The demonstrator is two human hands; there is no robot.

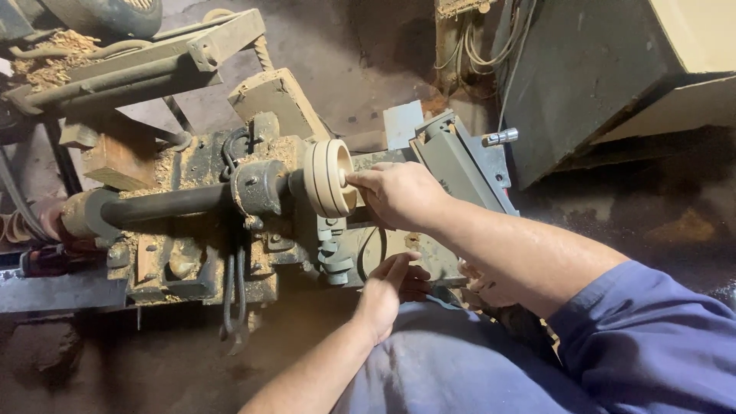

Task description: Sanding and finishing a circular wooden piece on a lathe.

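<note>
Right hand (399, 195), fingers together, touches the round pale wooden disc (328, 178) on a sawdust-strewn grey metal lathe (253, 192). Left hand (387, 287), fingers loosely apart, rests at the lathe's base above a dusty concrete floor (115, 368)

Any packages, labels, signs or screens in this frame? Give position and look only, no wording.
None can be made out: no package, label, sign or screen.
The right hand touches a pale wooden disc on the sawdust-covered lathe.
The left hand rests below it.
</note>
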